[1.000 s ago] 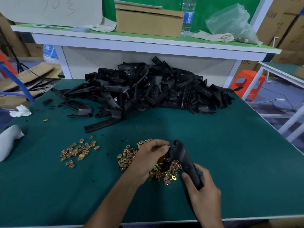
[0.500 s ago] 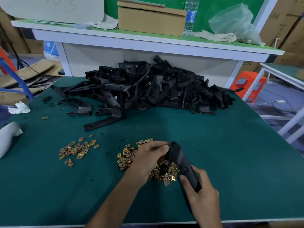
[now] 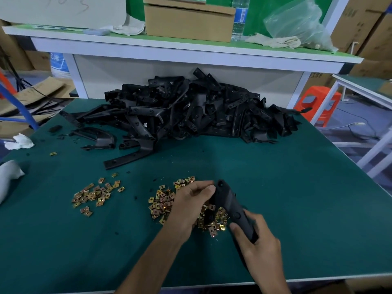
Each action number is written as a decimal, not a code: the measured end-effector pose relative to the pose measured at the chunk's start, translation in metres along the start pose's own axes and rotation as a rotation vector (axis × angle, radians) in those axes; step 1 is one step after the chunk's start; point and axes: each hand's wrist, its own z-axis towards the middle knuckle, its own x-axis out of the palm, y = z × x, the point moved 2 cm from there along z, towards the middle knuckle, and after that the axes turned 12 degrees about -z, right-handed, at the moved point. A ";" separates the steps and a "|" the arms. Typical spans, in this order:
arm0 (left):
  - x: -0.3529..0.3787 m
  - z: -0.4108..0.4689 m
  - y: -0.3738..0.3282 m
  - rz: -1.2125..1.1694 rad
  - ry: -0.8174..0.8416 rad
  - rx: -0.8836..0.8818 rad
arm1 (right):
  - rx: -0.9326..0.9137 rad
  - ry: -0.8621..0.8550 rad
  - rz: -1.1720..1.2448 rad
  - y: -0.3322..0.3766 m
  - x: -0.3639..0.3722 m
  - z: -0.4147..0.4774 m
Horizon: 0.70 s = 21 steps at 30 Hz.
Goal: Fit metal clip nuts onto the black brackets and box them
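My right hand grips the lower end of a long black bracket, held slanting above a heap of gold clip nuts. At the bracket's upper end my left hand has its thumb and fingers curled against the tip; whether a clip nut sits between them is hidden. A second, smaller scatter of clip nuts lies to the left. A big pile of black brackets covers the far middle of the green table.
A cardboard box, a water bottle, a plastic bag and rags stand on the raised shelf behind. One loose bracket lies apart from the pile. White cloth rests at the left edge. An orange stool is beyond the right side.
Both hands stay at the bracket over the nut heap. The bracket's top end has shifted slightly under my left fingers; the view has drifted a little.
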 end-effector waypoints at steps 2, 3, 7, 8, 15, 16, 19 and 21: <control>-0.001 -0.002 -0.002 0.013 0.039 0.026 | 0.008 0.001 0.002 -0.001 0.000 0.001; -0.002 -0.003 -0.003 0.019 0.042 0.034 | 0.010 0.002 -0.002 -0.001 0.000 0.000; -0.007 0.000 -0.010 0.026 -0.003 0.000 | -0.010 0.035 -0.019 -0.001 0.002 0.000; -0.008 0.002 -0.012 0.016 -0.022 -0.009 | -0.021 0.048 -0.019 0.000 0.002 0.000; -0.009 0.003 -0.015 -0.043 -0.009 -0.012 | 0.025 0.007 0.113 0.001 0.000 0.002; -0.008 0.002 -0.015 -0.052 -0.012 0.000 | 0.032 0.006 0.128 0.000 0.000 0.002; -0.001 0.000 -0.014 0.005 -0.011 0.026 | 0.027 0.014 0.146 0.002 -0.002 0.002; 0.002 -0.003 -0.013 0.029 -0.006 0.021 | 0.028 0.009 0.149 0.001 -0.002 0.000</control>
